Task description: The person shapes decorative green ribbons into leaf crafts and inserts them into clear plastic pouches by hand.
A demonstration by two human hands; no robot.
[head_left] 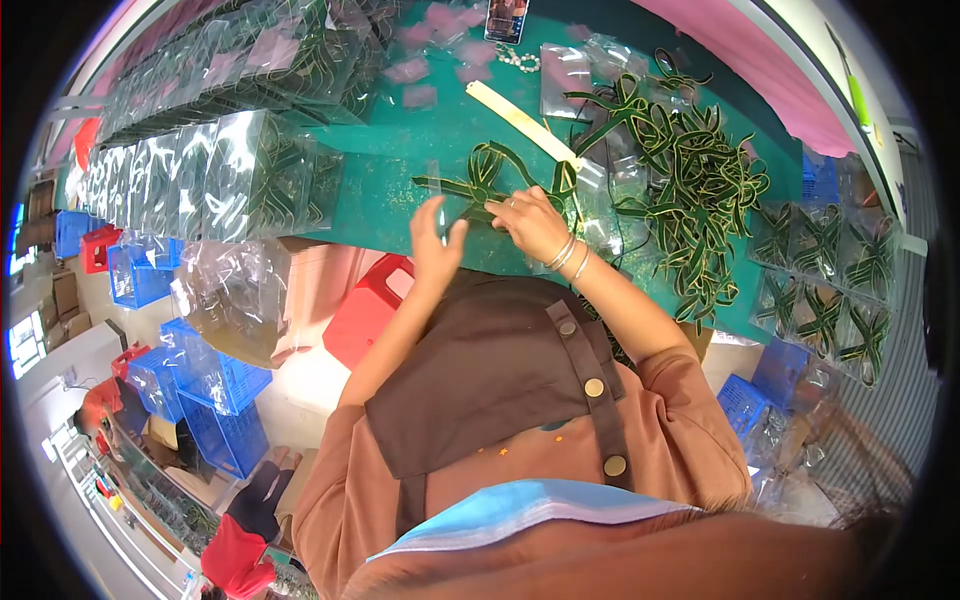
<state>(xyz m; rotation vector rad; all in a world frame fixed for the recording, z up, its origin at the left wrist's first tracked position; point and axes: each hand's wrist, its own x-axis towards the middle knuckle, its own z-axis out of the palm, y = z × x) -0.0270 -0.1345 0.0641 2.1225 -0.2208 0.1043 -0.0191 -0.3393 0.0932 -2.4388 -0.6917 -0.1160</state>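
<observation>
On the green table lies a dark green bow with yellow edging, its loops and tails spread out. My right hand presses on the lower part of the bow, fingers bent together over it. My left hand is just left of the bow, with thumb and fingers apart and nothing visible between them. To the right is a large heap of similar green and yellow ribbons. A pale yellow strip lies behind the bow.
Rows of clear bags with green bows stand at the left. A phone and a beaded string are at the back. Packed bows hang at the right. Blue crates and a red stool are below; people work at lower left.
</observation>
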